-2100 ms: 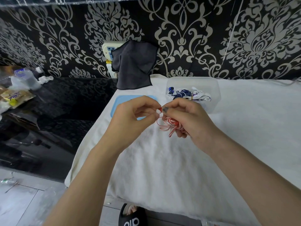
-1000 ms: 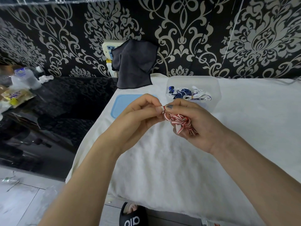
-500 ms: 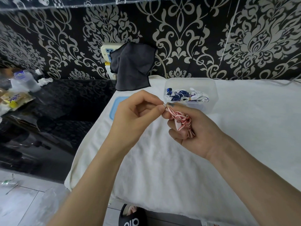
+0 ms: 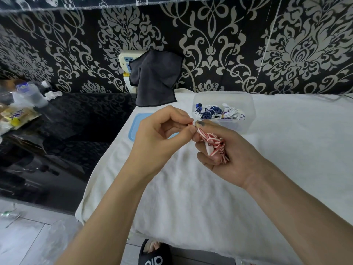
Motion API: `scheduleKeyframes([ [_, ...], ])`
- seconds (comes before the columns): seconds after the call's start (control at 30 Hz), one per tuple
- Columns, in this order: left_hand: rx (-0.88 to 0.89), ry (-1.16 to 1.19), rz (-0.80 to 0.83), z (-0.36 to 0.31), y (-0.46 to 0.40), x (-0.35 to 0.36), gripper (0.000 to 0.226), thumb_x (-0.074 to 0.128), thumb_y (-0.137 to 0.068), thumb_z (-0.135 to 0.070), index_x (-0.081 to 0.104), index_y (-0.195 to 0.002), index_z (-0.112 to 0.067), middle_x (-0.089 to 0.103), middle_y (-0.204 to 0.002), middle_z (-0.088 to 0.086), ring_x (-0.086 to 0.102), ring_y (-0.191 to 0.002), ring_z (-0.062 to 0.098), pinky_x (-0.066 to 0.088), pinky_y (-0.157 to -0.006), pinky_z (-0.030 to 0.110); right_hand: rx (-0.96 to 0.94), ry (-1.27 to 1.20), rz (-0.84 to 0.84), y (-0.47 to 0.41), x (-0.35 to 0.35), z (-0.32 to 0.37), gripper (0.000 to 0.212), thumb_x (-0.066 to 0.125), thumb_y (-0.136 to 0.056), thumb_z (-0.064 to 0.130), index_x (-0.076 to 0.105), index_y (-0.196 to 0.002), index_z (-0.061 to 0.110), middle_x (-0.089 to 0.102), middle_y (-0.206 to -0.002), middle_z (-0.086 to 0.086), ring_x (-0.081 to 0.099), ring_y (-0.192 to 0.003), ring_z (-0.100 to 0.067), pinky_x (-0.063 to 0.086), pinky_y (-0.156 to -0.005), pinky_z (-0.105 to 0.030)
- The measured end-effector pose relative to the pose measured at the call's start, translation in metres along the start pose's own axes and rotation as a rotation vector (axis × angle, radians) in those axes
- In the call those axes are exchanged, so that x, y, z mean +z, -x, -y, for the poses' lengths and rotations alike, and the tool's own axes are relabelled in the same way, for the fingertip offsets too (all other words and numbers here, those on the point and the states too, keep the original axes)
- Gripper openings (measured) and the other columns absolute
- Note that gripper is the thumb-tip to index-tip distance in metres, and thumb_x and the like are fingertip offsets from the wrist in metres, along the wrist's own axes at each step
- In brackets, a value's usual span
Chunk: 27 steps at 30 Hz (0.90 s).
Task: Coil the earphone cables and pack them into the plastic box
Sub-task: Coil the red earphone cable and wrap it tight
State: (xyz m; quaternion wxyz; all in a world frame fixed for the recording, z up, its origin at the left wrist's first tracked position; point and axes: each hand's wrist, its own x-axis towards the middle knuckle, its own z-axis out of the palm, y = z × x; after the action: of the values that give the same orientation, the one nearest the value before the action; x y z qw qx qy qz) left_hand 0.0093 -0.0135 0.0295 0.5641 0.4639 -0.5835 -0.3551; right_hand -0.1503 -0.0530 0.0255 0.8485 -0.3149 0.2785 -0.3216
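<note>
Right hand (image 4: 227, 155) grips red-white cable bundle (image 4: 214, 145); left hand (image 4: 160, 138) pinches its free end. Plastic box (image 4: 248, 104) lies just beyond, nearer right hand.

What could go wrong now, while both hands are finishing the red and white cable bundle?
1. The left hand only pinches the cable end by its fingertips; if it slips, the last wrap may loosen.
2. The bundle sits loosely in the right hand; loops could spring open before it reaches the box.
3. The box already holds blue and white cables; a loose end might tangle with them.
</note>
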Motion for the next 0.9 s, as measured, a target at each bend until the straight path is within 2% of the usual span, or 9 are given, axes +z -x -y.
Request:
scheduleKeyframes([
  [0.13, 0.014, -0.039, 0.013, 0.001, -0.001, -0.001, 0.016, 0.07, -0.086, 0.012, 0.061, -0.087, -0.002, 0.064, -0.094, 0.02, 0.065, -0.081, 0.028, 0.058, -0.083, 0.048, 0.008, 0.051, -0.081, 0.003, 0.004, 0.0, 0.01, 0.068, -0.076, 0.024, 0.062, -0.069, 0.021, 0.056, -0.062, 0.005, 0.029, -0.054, -0.011, 0.013, -0.063, -0.03],
  [0.2, 0.016, -0.037, 0.011, 0.0, -0.001, -0.001, 0.019, 0.071, -0.085, 0.01, 0.061, -0.086, -0.007, 0.063, -0.095, 0.023, 0.065, -0.08, 0.031, 0.057, -0.081, 0.046, 0.009, 0.074, -0.102, 0.004, 0.005, 0.001, 0.012, 0.068, -0.078, 0.023, 0.063, -0.068, 0.022, 0.056, -0.061, 0.005, 0.028, -0.058, -0.012, 0.012, -0.065, -0.033],
  [0.27, 0.017, -0.038, 0.012, -0.001, -0.001, -0.001, 0.019, 0.071, -0.085, 0.011, 0.061, -0.086, -0.005, 0.063, -0.093, 0.021, 0.066, -0.078, 0.03, 0.056, -0.078, 0.04, 0.007, 0.083, -0.094, 0.004, 0.002, 0.001, 0.018, 0.063, -0.088, 0.021, 0.061, -0.07, 0.019, 0.055, -0.064, 0.004, 0.031, -0.046, -0.009, 0.01, -0.066, -0.035],
  [0.37, 0.017, -0.059, 0.005, -0.003, -0.001, -0.002, 0.015, 0.069, -0.085, 0.015, 0.06, -0.089, 0.004, 0.066, -0.085, 0.008, 0.068, -0.073, 0.017, 0.053, -0.074, 0.027, -0.027, 0.08, -0.047, 0.003, 0.001, 0.001, 0.009, 0.06, -0.092, 0.02, 0.06, -0.089, 0.011, 0.047, -0.075, -0.003, 0.03, -0.036, -0.007, 0.015, -0.054, -0.026],
  [0.43, 0.035, -0.117, -0.021, -0.004, 0.0, -0.004, 0.011, 0.069, -0.086, 0.014, 0.061, -0.09, 0.008, 0.067, -0.082, 0.0, 0.068, -0.072, 0.008, 0.052, -0.074, 0.022, -0.034, 0.082, -0.028, 0.002, 0.002, 0.001, 0.02, 0.063, -0.085, 0.022, 0.065, -0.102, 0.011, 0.044, -0.081, -0.005, 0.031, -0.037, -0.008, 0.017, -0.051, -0.025],
  [0.53, 0.066, -0.233, -0.054, -0.005, 0.002, -0.007, 0.009, 0.072, -0.087, 0.006, 0.065, -0.091, 0.002, 0.069, -0.083, -0.002, 0.068, -0.074, 0.008, 0.053, -0.078, 0.025, -0.022, 0.087, -0.052, 0.0, 0.005, 0.001, 0.013, 0.067, -0.078, 0.023, 0.076, -0.083, 0.014, 0.052, -0.081, -0.004, 0.031, -0.041, -0.008, 0.023, -0.049, -0.021],
  [0.63, 0.073, -0.323, -0.06, -0.003, 0.004, -0.01, 0.009, 0.074, -0.087, 0.0, 0.067, -0.092, -0.004, 0.069, -0.086, -0.003, 0.069, -0.076, 0.013, 0.056, -0.08, 0.028, 0.018, 0.088, -0.079, -0.004, 0.004, 0.0, 0.015, 0.067, -0.084, 0.019, 0.074, -0.093, 0.009, 0.059, -0.08, -0.004, 0.031, -0.046, -0.01, 0.03, -0.043, -0.018],
  [0.73, 0.106, -0.418, -0.061, 0.0, 0.006, -0.012, 0.012, 0.074, -0.086, 0.002, 0.067, -0.092, -0.006, 0.069, -0.087, -0.002, 0.07, -0.077, 0.016, 0.058, -0.079, 0.03, 0.027, 0.125, -0.125, -0.007, 0.002, -0.001, 0.023, 0.061, -0.091, 0.016, 0.074, -0.106, 0.004, 0.062, -0.079, -0.005, 0.037, -0.046, -0.01, 0.03, -0.049, -0.02],
  [0.9, 0.238, -0.646, -0.044, 0.006, 0.007, -0.017, 0.015, 0.071, -0.085, 0.003, 0.069, -0.094, -0.009, 0.066, -0.09, -0.004, 0.07, -0.084, 0.012, 0.059, -0.08, 0.03, -0.029, 0.205, -0.173, -0.012, 0.001, -0.005, 0.028, 0.052, -0.095, 0.012, 0.08, -0.097, 0.01, 0.061, -0.078, -0.008, 0.044, -0.048, -0.014, 0.028, -0.051, -0.027],
])
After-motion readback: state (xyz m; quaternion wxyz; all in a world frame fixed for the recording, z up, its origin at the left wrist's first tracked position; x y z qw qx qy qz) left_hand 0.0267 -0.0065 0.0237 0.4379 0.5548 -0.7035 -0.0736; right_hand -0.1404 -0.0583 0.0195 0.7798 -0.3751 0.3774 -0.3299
